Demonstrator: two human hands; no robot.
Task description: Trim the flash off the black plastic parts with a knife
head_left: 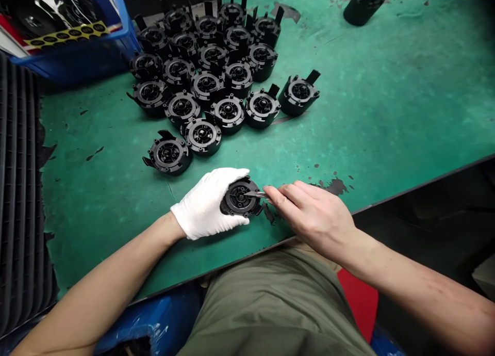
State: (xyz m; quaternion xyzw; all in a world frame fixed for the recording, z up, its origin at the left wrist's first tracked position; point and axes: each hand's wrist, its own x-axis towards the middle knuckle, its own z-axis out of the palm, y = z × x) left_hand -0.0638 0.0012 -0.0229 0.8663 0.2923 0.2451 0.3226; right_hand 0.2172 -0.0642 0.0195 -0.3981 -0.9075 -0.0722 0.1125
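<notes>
My left hand (211, 204), in a white glove, is closed around a round black plastic housing (240, 198) near the front edge of the table. The housing's ribbed round face is turned up toward me. My bare right hand (309, 211) grips a thin metal blade (256, 194), which looks like a scalpel or small knife; its handle is hidden in my fingers. The blade's tip lies over the middle of the housing's face. Just beyond my hands, several similar black housings (203, 134) stand close together, many with upright tabs.
A blue bin (88, 62) with packed items stands at the back left, beside a black ribbed panel (19, 191). One more black housing (361, 5) is at the far right of the worn green table (386, 103). Blue plastic (170, 320) shows below the front edge.
</notes>
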